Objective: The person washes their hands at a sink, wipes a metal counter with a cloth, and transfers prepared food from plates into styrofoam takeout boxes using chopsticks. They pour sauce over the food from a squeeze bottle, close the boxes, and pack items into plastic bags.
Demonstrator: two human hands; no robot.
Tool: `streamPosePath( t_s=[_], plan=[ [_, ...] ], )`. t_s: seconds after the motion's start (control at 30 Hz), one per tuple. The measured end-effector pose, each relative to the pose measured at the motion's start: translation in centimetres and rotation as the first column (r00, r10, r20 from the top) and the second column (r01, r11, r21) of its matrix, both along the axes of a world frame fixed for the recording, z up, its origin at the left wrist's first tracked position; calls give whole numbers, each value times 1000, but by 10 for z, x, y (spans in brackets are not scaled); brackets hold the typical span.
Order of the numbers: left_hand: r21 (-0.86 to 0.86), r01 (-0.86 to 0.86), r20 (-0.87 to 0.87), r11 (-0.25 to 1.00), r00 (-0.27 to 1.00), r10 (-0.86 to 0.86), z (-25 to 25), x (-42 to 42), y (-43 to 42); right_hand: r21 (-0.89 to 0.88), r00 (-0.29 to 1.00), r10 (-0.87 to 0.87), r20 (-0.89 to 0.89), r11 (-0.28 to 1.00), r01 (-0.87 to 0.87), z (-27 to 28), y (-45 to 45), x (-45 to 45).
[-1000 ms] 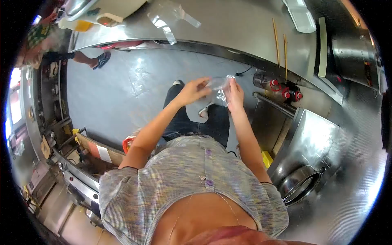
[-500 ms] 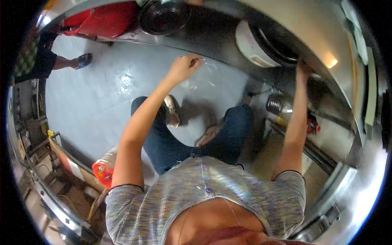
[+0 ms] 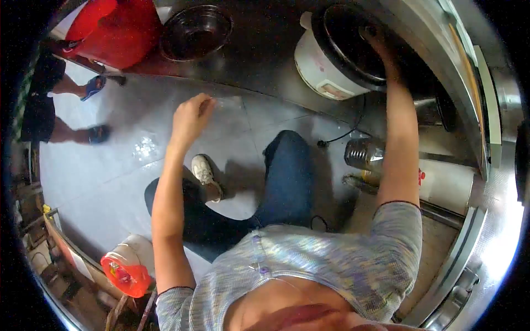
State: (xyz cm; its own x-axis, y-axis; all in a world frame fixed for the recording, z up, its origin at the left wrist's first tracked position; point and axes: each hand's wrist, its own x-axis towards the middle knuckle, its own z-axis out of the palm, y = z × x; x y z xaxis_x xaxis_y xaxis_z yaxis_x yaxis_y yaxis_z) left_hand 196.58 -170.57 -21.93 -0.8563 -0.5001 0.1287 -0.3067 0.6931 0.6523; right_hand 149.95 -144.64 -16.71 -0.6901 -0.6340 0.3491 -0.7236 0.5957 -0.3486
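Note:
My left hand (image 3: 193, 113) is closed in a pinch above the grey floor, with a clear plastic bag (image 3: 229, 103) hanging from its fingertips to the right. Under the steel counter stands a white rice cooker (image 3: 326, 63) with a dark lid (image 3: 350, 41). Over that lid, at the knob, is my right hand (image 3: 375, 37), its fingers curled and in shadow, closed on the knob.
On the lower shelf are a dark metal bowl (image 3: 197, 33) and a red tub (image 3: 118, 33). A plastic jug (image 3: 364, 153) and a black cable lie right of my legs. Lower left, a bucket (image 3: 138, 251) has a red bag. Another person's legs (image 3: 66, 132) show at far left.
I have leaned lower, and the view shows more of the under-counter shelf. My right hand, earlier at the plastic bag, is now on the cooker lid. The bag stays in my left hand.

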Motion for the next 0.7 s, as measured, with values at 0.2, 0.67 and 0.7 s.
streamPosePath(
  t_s=[0.2, 0.67, 0.7],
  plan=[
    [-16, -36, 19, 999, 999, 36, 5, -1, -3, -183, 969, -151, -196, 976, 116, 41, 10, -18],
    [-186, -61, 35, 981, 997, 68, -30, -17, -26, -245, 946, 11, -323, 965, -95, 45, -136, 61],
    [-182, -52, 68, 982, 995, 66, -27, -17, -26, -245, 951, 54, -303, 961, -132, 30, -163, 75]
  ],
)
